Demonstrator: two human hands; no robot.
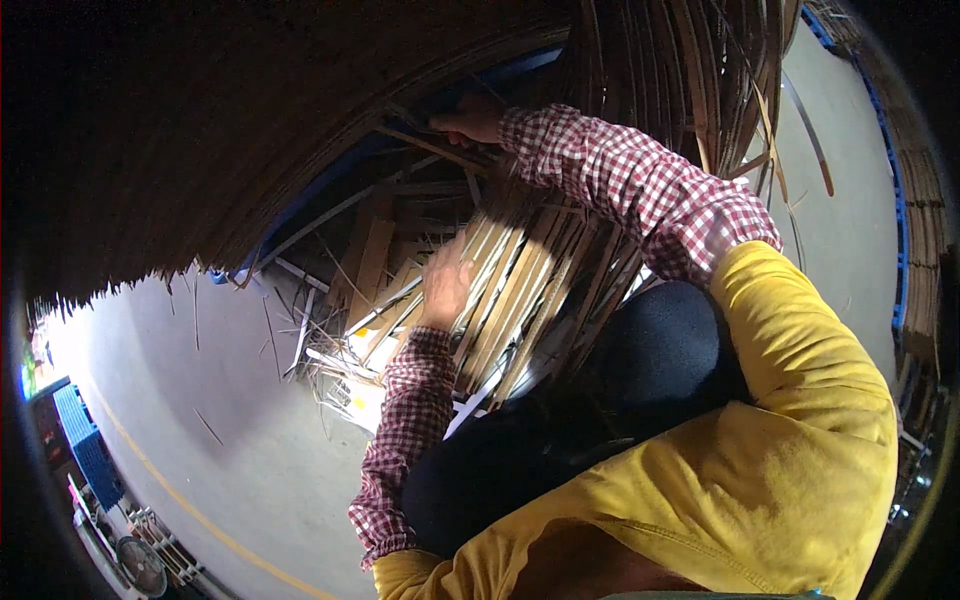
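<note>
The left grip (447,285), blurred, was at the left edge of the strips (514,305), which spread rightward from it; whether it held any was unclear. The right grip (474,120), shadowed, was beyond them, fingers bent, its hold indiscernible.
</note>
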